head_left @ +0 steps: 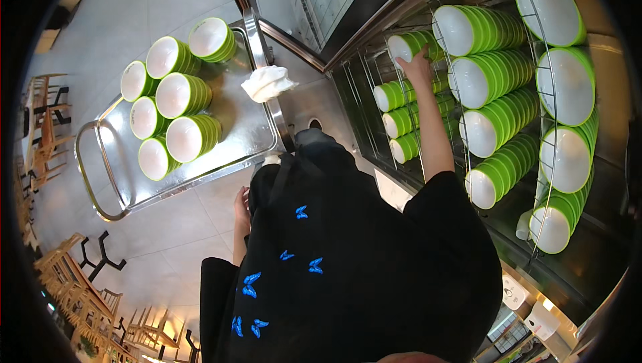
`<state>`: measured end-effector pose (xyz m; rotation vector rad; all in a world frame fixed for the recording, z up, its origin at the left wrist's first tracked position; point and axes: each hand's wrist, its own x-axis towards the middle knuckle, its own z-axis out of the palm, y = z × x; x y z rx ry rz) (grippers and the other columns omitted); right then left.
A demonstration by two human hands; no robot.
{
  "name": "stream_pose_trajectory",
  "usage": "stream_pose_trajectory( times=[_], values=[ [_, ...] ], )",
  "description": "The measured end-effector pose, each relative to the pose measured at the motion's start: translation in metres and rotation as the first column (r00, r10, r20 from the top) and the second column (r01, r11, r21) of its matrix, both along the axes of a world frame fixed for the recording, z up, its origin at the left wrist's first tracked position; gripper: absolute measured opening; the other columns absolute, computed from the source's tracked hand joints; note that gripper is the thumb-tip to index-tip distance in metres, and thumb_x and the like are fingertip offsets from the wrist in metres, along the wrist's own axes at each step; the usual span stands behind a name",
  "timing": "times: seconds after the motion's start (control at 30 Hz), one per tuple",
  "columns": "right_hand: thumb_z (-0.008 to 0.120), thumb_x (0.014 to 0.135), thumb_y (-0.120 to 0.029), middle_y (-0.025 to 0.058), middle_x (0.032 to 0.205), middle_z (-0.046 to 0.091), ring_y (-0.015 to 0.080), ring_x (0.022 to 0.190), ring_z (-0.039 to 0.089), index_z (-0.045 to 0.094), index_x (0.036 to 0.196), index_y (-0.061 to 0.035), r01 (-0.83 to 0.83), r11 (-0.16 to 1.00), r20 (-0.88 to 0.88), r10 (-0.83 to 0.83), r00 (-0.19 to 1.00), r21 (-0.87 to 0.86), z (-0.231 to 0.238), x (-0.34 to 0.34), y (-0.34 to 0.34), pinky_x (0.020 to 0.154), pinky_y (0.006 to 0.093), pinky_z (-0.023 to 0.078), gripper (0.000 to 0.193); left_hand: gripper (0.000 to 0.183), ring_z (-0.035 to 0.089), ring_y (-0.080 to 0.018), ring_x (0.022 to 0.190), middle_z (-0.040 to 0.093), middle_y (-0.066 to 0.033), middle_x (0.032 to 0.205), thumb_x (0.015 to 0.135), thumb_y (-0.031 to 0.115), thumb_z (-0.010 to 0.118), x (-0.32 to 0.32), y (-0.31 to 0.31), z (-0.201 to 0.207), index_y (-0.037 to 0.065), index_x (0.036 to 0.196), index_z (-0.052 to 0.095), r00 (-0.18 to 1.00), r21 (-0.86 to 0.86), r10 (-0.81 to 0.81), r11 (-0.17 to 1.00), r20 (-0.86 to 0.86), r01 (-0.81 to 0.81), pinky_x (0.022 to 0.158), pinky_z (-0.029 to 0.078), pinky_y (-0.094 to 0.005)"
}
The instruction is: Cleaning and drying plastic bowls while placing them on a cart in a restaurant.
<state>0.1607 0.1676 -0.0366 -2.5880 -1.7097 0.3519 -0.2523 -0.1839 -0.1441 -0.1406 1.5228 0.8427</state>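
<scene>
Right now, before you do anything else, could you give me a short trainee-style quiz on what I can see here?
1. Count: how many stacks of green-and-white bowls stand on the metal cart?

2. True or false: the crumpled white cloth is at the end of the cart nearer the cabinet.

3. Pick one: which hand is at a bowl stack inside the cabinet?
A) the left
B) the right
C) both

Key:
1. Seven.
2. True.
3. B, the right hand.

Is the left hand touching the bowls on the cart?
No, the left hand hangs beside the black top, apart from those bowls.
</scene>
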Motion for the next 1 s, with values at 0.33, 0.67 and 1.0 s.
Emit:
stream_pose_trajectory(
  times=[0.33, 0.67, 1.0],
  values=[
    [0.042, 0.073, -0.014, 0.0212, 0.094, 0.052, 0.033, 0.086, 0.052, 0.005, 0.125, -0.0056, -0.052, 0.979, 0.201, 0.092, 0.975, -0.195, -0.014, 0.011, 0.031, 0.073, 0.039, 0.043, 0.064, 0.027, 0.048, -0.0128, 0.079, 0.052, -0.005, 0.086, 0.074, 0.022, 0.048, 0.019, -0.024, -0.015, 0.004, 0.094, 0.049, 0.958, 0.199, -0.105, 0.966, -0.267, 0.162, 0.067, 0.04, -0.0246],
    [0.033, 0.076, -0.01, 0.0242, 0.092, 0.051, 0.0349, 0.086, 0.05, 0.011, 0.125, -0.0095, -0.005, 0.992, 0.104, 0.018, 0.994, -0.125, -0.002, 0.015, 0.02, 0.074, 0.0413, 0.041, 0.053, 0.027, 0.044, -0.0091, 0.073, 0.049, 0.0014, 0.082, 0.072, 0.024, 0.048, 0.019, -0.011, 0.004, 0.012, 0.096, 0.049, 0.995, 0.081, -0.017, 0.996, -0.101, 0.025, 0.061, 0.037, -0.0224],
    [0.034, 0.074, -0.01, 0.0221, 0.085, 0.054, 0.0301, 0.056, 0.057, 0.027, 0.12, -0.007, 0.088, 0.985, -0.217, -0.118, 0.969, -0.146, 0.021, 0.014, 0.018, 0.052, 0.0351, 0.048, 0.047, 0.029, 0.042, -0.0077, 0.068, 0.047, 0.0043, 0.079, 0.071, 0.027, 0.048, 0.006, -0.008, 0.001, 0.014, 0.097, 0.048, 0.971, -0.004, -0.17, 0.985, -0.168, 0.172, 0.057, 0.032, -0.0218]
  ],
)
